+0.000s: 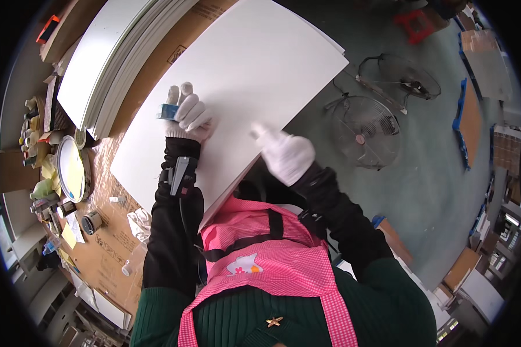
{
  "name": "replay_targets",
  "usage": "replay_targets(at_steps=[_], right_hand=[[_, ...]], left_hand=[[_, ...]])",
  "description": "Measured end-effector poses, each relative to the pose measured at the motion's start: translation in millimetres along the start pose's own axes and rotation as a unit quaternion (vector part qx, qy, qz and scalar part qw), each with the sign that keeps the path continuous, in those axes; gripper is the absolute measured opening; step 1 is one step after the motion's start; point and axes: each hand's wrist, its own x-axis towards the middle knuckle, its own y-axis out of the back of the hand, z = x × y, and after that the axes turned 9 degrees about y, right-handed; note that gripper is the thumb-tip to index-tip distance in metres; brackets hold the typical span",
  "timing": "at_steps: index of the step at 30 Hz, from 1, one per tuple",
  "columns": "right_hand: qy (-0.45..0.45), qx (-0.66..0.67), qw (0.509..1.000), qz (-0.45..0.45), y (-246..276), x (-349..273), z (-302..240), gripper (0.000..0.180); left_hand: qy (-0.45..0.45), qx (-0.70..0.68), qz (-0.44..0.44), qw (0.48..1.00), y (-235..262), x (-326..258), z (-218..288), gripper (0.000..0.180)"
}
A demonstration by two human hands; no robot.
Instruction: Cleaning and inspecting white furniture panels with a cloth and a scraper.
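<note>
A large white board (246,63) lies in front of me, with the edge of another sheet showing beneath it. My left hand (192,113), in a white glove, rests over the board's left part. Its fingers curl around a small blue block (168,111) whose kind I cannot make out. My right hand (286,156), also gloved in white, is over the near right edge of the board. Motion blurs its fingers, so whether they grip anything does not show.
Stacked white boards (107,63) stand at the far left. A cardboard-covered table (107,254) carries a dark jar (91,222), a white cloth (139,224) and a round tray (73,168). Beyond the board's right side, a fan (364,132) stands on the green floor, with a red stool (414,26) farther off.
</note>
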Motion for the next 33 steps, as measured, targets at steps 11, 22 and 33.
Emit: replay_targets(at_steps=[11,22,33], right_hand=[[-0.171,-0.291,0.94,0.041,53.3,33.7,126.0,0.026],[0.081,-0.099,0.989,-0.07,9.0,8.0,33.4,0.03],[-0.041,-0.261,0.958,0.115,66.9,35.4,158.6,0.025]], left_hand=[[0.006,0.014,0.011,1.0,-1.4,-4.4,4.7,0.043],[-0.009,0.006,0.044,0.999,-6.4,-5.0,3.4,0.042],[-0.005,0.029,0.036,0.999,-3.0,-5.5,6.0,0.049]])
